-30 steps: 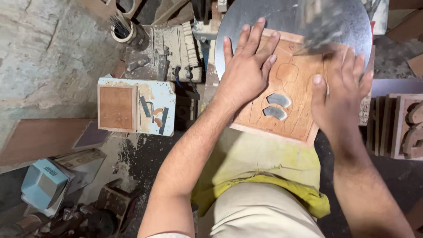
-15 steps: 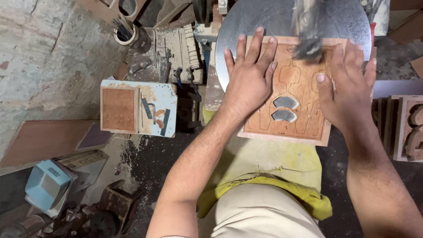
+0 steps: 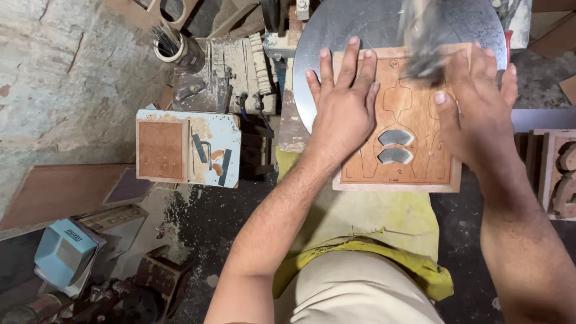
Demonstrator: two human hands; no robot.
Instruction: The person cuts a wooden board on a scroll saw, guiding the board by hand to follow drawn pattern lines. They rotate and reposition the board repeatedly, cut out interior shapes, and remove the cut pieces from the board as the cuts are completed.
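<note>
Nearest the person, the wooden panel [image 3: 414, 150] is overhanging the near edge of the round metal table [image 3: 372, 30], its near edge hanging above a yellow cloth [image 3: 384, 222] on the lap, so that part is carried only by the pressure of the palms; if that pressure eases, the board could tip or chatter. The left hand [image 3: 342, 111] is lying flat and spread on the panel's left side, fingers pointing toward the far edge, grip fully open and closed around nothing, only pressing down. The right hand [image 3: 480, 114] is doing the same on the right side, open and flat, thumb reaching in toward the middle. Between them two crescent cutouts [image 3: 395, 147] are showing grey through the wood, and pencilled curves are running up the board. Farther on, near the panel's far right corner, a blurred saw head [image 3: 426, 51] is working just beside the right fingertips [image 3: 474, 60], and this looks like the chief danger: a slip or a sudden catch in the wood could carry those fingers into it. The thin strips left around the cutouts could also snap under uneven pressure. To the left, well apart, a small stand [image 3: 189, 147] with a wood square and a cup of rods [image 3: 171, 48] are sitting clear of the work.
</note>
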